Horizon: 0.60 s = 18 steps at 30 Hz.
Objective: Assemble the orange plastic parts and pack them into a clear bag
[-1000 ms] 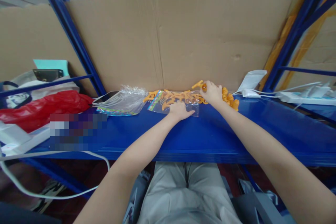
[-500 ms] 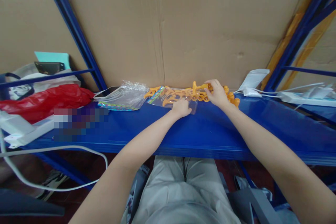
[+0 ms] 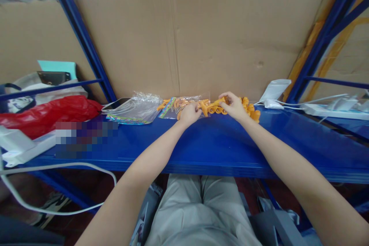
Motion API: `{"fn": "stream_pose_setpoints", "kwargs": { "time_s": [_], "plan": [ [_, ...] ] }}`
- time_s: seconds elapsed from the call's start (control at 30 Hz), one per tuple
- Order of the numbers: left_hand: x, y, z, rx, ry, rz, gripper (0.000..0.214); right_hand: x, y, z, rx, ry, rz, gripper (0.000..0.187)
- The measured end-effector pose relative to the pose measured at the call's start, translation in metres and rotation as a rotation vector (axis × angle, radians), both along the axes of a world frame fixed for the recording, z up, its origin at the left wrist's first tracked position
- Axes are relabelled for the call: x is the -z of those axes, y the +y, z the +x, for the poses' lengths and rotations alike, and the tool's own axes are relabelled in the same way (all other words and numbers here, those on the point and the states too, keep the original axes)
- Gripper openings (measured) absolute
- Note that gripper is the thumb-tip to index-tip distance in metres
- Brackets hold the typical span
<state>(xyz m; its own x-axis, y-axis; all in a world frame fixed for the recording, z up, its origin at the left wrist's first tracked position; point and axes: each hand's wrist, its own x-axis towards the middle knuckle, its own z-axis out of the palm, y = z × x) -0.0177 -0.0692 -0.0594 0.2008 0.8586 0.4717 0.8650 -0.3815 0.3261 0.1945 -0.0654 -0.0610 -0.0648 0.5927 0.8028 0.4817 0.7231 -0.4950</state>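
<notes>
Trousers of pale grey cloth (image 3: 201, 207) lie nearest, below the front of a blue metal shelf (image 3: 225, 146). On the shelf, the left hand (image 3: 188, 113) pinches the edge of a clear plastic bag (image 3: 174, 107). Just to its right, the right hand (image 3: 235, 105) grips an orange T-shaped plastic piece (image 3: 213, 103) at the bag's opening. A heap of loose orange plastic pieces (image 3: 252, 111) lies right of that hand. A brown cardboard sheet (image 3: 216, 38) stands farthest back.

Orange plastic pieces (image 3: 215, 105), blue shelf (image 3: 219, 146), red bag (image 3: 49, 113), brown cardboard (image 3: 230, 38).
</notes>
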Motion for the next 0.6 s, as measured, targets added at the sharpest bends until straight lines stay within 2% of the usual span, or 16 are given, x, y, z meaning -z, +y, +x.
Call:
{"fn": "stream_pose_setpoints", "kwargs": {
  "time_s": [0.2,0.43,0.5,0.6],
  "plan": [
    [-0.001,-0.001,0.001,0.112,-0.064,0.016,0.016,0.008,0.002,-0.014,-0.147,0.071,-0.191,0.019],
    [0.002,0.001,0.004,0.152,-0.054,0.058,0.016,0.015,-0.008,-0.029,-0.361,0.267,-0.447,0.033],
    [0.002,0.002,0.005,0.153,-0.063,0.062,0.017,0.015,-0.009,-0.031,-0.382,0.366,-0.507,0.03],
    [0.003,0.002,0.006,0.12,-0.082,0.06,0.018,0.016,-0.01,-0.035,-0.338,0.507,-0.612,0.023]
  ]
}}
